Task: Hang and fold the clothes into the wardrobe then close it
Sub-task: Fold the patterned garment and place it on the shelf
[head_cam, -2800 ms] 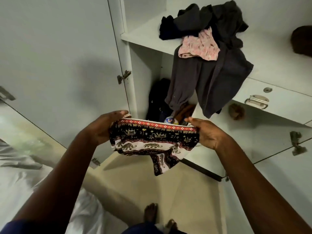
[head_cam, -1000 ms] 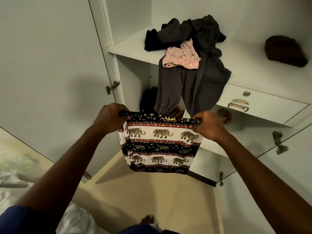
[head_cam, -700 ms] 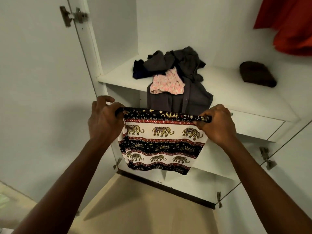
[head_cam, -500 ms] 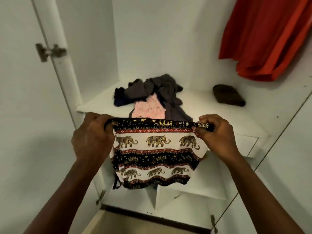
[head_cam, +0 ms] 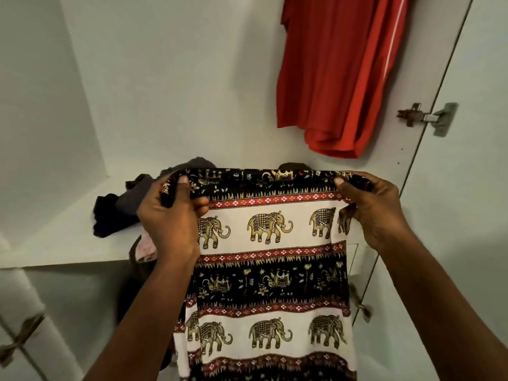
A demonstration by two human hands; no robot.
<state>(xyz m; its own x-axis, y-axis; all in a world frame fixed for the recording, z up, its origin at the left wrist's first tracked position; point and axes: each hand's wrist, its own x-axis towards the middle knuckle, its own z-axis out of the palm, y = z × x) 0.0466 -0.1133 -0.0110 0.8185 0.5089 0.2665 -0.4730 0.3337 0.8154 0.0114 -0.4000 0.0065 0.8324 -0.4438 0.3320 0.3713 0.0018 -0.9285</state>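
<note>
Presently the wardrobe (head_cam: pixel 165 78) is found open. An elephant-print garment (head_cam: pixel 269 270) is held spread in front of its shelf (head_cam: pixel 68 237). A red shirt (head_cam: pixel 338 72) is hung above, and a dark heap (head_cam: pixel 118 213) lies unsorted on the shelf. Folding is judged to be in hand; a further fold and then placement on the shelf are called for. The top corners are gripped by the left hand (head_cam: pixel 170 215) and right hand (head_cam: pixel 376 210), fingers (head_cam: pixel 200 204) clamped on the cloth.

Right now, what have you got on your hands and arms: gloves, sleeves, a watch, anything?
Nothing that shows. The left hand and the right hand are bare: no gloves, no rings, no watch or bracelet at either wrist. Both forearms are uncovered down to the lower edge of the head view, and no sleeve shows.
</note>
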